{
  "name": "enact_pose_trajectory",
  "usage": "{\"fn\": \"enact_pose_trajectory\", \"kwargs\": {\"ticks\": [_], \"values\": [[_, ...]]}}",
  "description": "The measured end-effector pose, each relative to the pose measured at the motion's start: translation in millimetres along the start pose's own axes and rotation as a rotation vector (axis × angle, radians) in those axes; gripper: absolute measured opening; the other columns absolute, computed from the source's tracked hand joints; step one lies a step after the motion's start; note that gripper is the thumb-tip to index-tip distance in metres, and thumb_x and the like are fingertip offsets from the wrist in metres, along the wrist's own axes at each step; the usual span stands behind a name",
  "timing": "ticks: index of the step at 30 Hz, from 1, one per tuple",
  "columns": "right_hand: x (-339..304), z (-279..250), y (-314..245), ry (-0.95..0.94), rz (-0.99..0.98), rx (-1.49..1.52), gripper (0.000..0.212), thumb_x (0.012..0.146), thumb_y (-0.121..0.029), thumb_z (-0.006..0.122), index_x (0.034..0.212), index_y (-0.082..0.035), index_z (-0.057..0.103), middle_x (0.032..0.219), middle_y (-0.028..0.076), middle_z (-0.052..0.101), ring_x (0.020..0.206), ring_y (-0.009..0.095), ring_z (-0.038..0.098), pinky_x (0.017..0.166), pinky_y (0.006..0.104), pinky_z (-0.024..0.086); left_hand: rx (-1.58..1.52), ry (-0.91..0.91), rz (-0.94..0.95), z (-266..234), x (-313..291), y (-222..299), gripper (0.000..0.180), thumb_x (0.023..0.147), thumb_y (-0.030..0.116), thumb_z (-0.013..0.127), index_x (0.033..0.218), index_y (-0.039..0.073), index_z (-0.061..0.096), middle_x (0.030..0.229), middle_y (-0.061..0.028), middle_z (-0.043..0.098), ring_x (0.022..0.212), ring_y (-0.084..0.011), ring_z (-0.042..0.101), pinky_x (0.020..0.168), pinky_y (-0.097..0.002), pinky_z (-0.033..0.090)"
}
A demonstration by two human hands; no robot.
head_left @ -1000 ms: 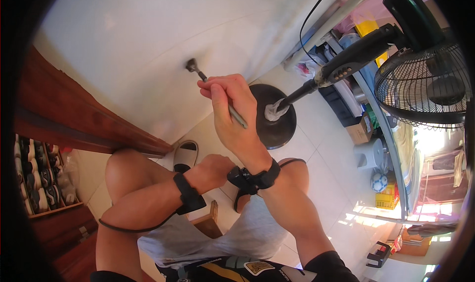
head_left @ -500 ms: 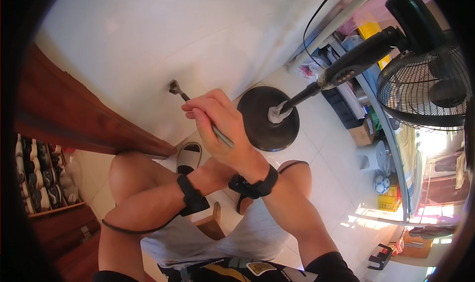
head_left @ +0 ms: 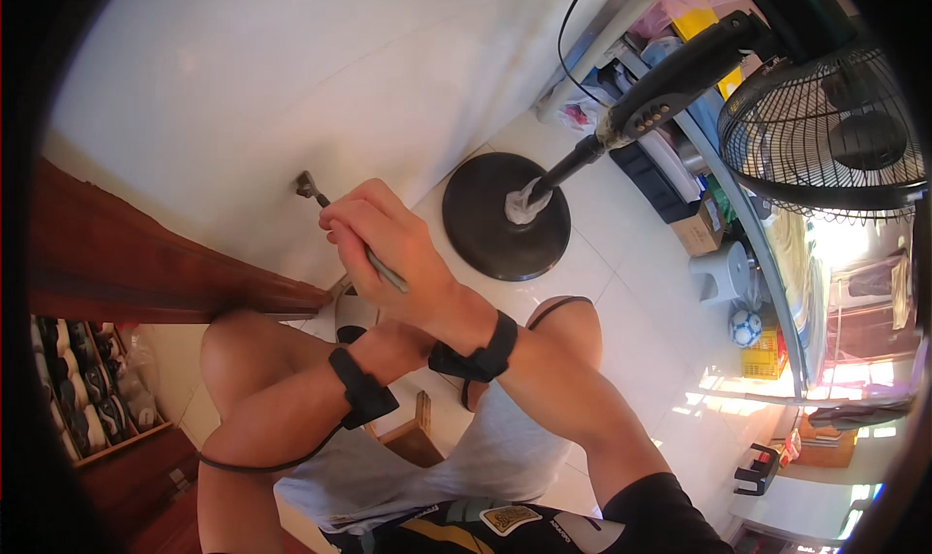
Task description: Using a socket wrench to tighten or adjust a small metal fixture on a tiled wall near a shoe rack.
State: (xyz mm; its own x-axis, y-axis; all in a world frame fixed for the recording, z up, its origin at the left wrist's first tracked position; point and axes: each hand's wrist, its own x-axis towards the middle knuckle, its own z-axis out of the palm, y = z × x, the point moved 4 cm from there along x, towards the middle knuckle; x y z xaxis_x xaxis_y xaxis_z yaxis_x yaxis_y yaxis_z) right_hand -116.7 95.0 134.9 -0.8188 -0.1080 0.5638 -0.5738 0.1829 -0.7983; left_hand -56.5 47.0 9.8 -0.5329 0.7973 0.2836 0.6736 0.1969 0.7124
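Observation:
My right hand [head_left: 396, 253] is closed round a slim tool with a grey-green handle [head_left: 386, 274]. Its small dark head [head_left: 306, 184] is at the white wall [head_left: 223, 98]; whether it touches is hard to tell, and the tool's exact kind does not show. Under my right wrist lies my left hand [head_left: 400, 345], its fingers hidden behind the right hand and forearm. Both wrists carry black straps, the left one [head_left: 363, 389] over my left knee. My bare knees are bent on either side of a small wooden stool [head_left: 416, 437].
A black standing fan's round base [head_left: 476, 238] is on the tiled floor right of my hand, its pole leaning toward the upper right. At left, a reddish-brown wooden door edge [head_left: 165, 258] and a shoe rack [head_left: 92, 389]. Farther right are a grey plastic stool [head_left: 720, 270] and a ball [head_left: 745, 328].
The whole view has shifted, so wall, fan and hands sit farther left and the fan higher. My right hand still holds the tool at the wall.

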Motion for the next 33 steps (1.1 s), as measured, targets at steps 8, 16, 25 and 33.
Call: {"fn": "enact_pose_trajectory", "kwargs": {"ticks": [8, 16, 25, 33], "values": [[4.8, -8.4, -14.4, 0.015, -0.074, -0.003, 0.010, 0.094, 0.007, 0.058, 0.100, 0.004, 0.066, 0.092, 0.012, 0.063, 0.077, 0.019, 0.073, 0.066, 0.0283, 0.057, -0.053, 0.010, -0.015, -17.8, 7.7, 21.2, 0.030, 0.081, 0.010, 0.071, 0.111, 0.010, 0.069, 0.105, -0.0150, 0.070, 0.103, -0.0344, 0.068, 0.089, -0.0447, 0.052], [11.8, -14.7, 7.5, 0.045, -0.018, 0.001, 0.008, 0.093, 0.006, 0.060, 0.098, 0.004, 0.066, 0.088, 0.014, 0.064, 0.076, 0.022, 0.070, 0.064, 0.0294, 0.055, -0.233, -0.079, -0.099, -34.5, 3.1, 40.7, 0.032, 0.076, -0.001, 0.065, 0.108, 0.005, 0.067, 0.095, -0.0195, 0.070, 0.094, -0.0436, 0.066, 0.082, -0.0485, 0.052], [20.0, -31.2, 34.3, 0.182, 0.219, 0.154, 0.007, 0.095, 0.000, 0.064, 0.096, 0.005, 0.067, 0.086, 0.015, 0.066, 0.072, 0.019, 0.071, 0.062, 0.0291, 0.055, -0.179, -0.095, -0.102, -42.5, 15.2, 59.3, 0.019, 0.083, 0.008, 0.061, 0.101, 0.001, 0.063, 0.088, -0.0208, 0.068, 0.084, -0.0429, 0.067, 0.074, -0.0493, 0.054], [16.8, -43.7, 48.2, -0.008, 0.346, 0.049, 0.024, 0.102, -0.015, 0.062, 0.104, 0.007, 0.070, 0.090, 0.009, 0.070, 0.079, 0.016, 0.073, 0.070, 0.0283, 0.060, -0.139, -0.255, -0.042, -46.1, 29.1, 69.9, 0.022, 0.082, 0.003, 0.061, 0.103, 0.001, 0.062, 0.089, -0.0206, 0.068, 0.085, -0.0428, 0.067, 0.073, -0.0493, 0.054]]}}
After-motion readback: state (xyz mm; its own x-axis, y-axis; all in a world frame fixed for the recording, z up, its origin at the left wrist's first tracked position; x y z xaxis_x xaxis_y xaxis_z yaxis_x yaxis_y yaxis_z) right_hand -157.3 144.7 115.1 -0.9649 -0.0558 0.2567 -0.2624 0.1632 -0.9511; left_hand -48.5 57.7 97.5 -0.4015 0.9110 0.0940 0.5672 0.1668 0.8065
